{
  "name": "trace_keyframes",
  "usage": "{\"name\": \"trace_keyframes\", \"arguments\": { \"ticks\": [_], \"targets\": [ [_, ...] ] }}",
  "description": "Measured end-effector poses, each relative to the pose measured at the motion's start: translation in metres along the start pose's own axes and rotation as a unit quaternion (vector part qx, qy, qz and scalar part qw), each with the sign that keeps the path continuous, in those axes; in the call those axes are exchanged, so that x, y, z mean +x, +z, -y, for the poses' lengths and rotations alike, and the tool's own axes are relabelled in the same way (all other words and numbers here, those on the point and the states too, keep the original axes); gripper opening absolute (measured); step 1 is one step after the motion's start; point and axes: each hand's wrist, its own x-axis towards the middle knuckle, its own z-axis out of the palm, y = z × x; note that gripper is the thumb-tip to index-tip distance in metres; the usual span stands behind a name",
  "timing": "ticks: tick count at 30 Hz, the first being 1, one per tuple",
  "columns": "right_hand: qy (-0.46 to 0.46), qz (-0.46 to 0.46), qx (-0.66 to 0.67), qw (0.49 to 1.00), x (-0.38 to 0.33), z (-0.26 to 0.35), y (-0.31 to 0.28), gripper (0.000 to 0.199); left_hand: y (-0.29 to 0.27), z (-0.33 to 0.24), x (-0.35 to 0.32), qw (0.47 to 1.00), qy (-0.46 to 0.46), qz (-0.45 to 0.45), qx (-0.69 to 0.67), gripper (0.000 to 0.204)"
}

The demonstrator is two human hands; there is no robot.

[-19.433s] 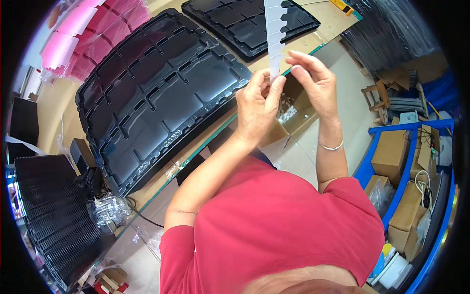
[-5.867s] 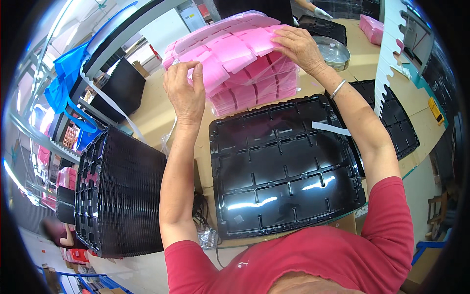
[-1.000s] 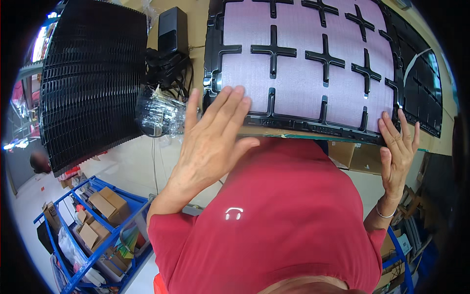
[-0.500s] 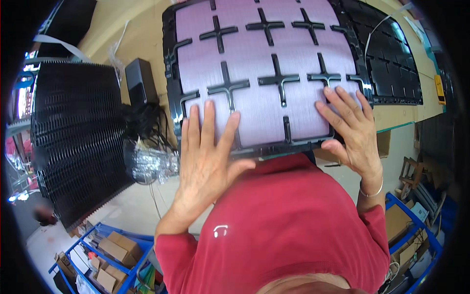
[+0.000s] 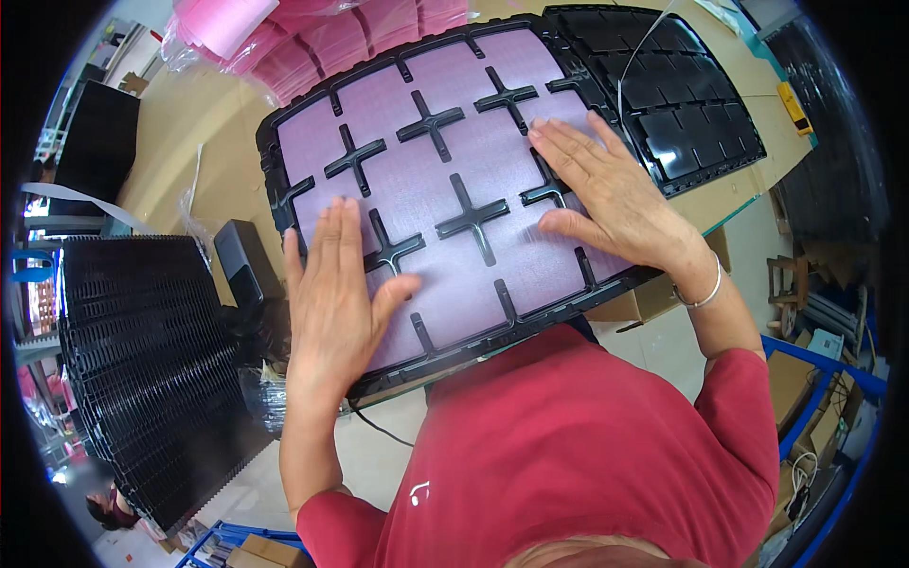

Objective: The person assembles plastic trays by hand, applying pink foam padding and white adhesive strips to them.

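Observation:
In front of me lies a black plastic tray with cross-shaped dividers, its compartments covered by pale lilac sheeting. My left hand rests along the tray's left part, fingers stretched out and close together, thumb apart. On the right part, my right hand lies with straight fingers over a divider cross, its thumb spread toward the middle. Nothing is held in either hand. The palms hide parts of the tray's left side and right side.
A second black tray adjoins on the right, with a yellow tool beyond it. Pink sheets are piled behind. To the left stand a tall stack of black trays and a dark grey box. A blue-framed shelf is at lower right.
The view has shifted, bringing the pink pile into sight. My right hand has moved inward and farther up the tray. My left hand's fingers have come closer together near the left edge.

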Motion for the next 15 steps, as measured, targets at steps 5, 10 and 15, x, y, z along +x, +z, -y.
{"name": "trace_keyframes", "arguments": {
  "ticks": [5, 10, 15],
  "targets": [
    [0.053, 0.024, -0.114, 0.992, -0.003, -0.017, -0.001, 0.076, 0.009, 0.002, 0.000, 0.999, -0.024, 0.007, 0.028, 0.093],
    [0.082, 0.008, -0.101, 0.991, 0.003, -0.017, -0.003, 0.078, 0.003, 0.003, 0.002, 0.995, -0.048, 0.045, 0.079, 0.095],
    [0.030, -0.020, -0.057, 0.998, 0.056, -0.037, -0.007, 0.069, -0.010, 0.007, 0.038, 0.996, -0.008, -0.059, 0.072, 0.090]
  ]
}}
